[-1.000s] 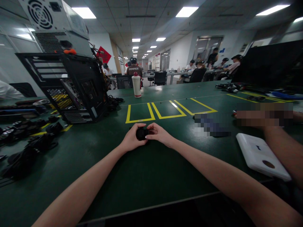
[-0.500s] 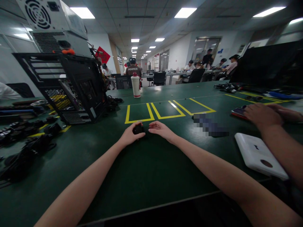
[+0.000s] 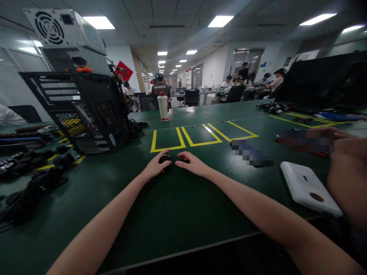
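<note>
My left hand (image 3: 157,166) is curled around a small black object (image 3: 164,158), thumb on the near side and fingers beyond it. The object is dark and mostly covered, so its kind is hard to make out. Just to its right, my right hand (image 3: 192,164) has its thumb and curved fingers apart, with only a dark gap visible between them. Both hands are low over the green table (image 3: 160,214), in front of yellow tape outlines (image 3: 168,148).
A black computer case (image 3: 94,110) topped by power supplies (image 3: 69,36) stands left, near black cabled parts (image 3: 31,183). A white cup (image 3: 163,109) stands behind. To the right are a blurred-out item (image 3: 250,152), a white device (image 3: 308,187) and another person's arm (image 3: 348,179).
My right hand's thumb and fingers have changed pose slightly beside the object. My left hand keeps its hold. The other person's hand on the right has moved back, with a pixelated device now showing there.
</note>
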`<state>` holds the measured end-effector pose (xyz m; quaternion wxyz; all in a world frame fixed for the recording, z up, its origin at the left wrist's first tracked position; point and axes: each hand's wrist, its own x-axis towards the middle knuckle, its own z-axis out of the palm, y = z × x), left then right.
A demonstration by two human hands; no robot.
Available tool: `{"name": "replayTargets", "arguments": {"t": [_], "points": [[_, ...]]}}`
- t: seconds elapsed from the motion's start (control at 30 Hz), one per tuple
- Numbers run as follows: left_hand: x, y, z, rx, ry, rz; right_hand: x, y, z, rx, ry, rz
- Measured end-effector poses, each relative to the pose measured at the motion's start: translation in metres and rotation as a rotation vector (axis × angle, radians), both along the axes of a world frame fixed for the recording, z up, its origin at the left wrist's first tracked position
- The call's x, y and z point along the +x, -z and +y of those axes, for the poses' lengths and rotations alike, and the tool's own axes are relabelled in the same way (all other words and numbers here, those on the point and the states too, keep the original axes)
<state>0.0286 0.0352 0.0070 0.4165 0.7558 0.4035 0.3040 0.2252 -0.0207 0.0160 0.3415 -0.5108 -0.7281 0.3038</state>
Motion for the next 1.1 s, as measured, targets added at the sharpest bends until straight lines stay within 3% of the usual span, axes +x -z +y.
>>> {"name": "replayTargets", "arguments": {"t": [0.1, 0.27, 0.4, 0.53, 0.67, 0.77, 0.93, 1.1], "points": [[-0.003, -0.002, -0.006, 0.004, -0.001, 0.017, -0.003, -0.002, -0.01, 0.076, -0.025, -0.19], [-0.012, -0.006, -0.025, -0.031, -0.019, 0.045, -0.013, 0.004, -0.025, 0.194, 0.076, -0.44], [-0.027, -0.014, -0.059, -0.087, 0.019, 0.087, -0.016, 0.006, -0.052, 0.212, 0.081, -0.545], [-0.048, -0.02, -0.105, -0.143, 0.08, 0.134, -0.019, 0.001, -0.099, 0.219, 0.045, -0.588], [-0.068, -0.021, -0.14, -0.017, 0.07, 0.195, -0.033, -0.007, -0.144, 0.153, -0.029, -0.511], [-0.078, -0.02, -0.156, 0.03, 0.087, 0.253, -0.054, -0.006, -0.162, 0.1, -0.034, -0.365], [-0.098, -0.022, -0.174, 0.122, 0.135, 0.304, -0.097, -0.002, -0.157, 0.062, -0.193, -0.242], [-0.128, -0.017, -0.18, 0.173, 0.111, 0.328, -0.126, -0.002, -0.145, -0.005, -0.241, -0.033]]}}
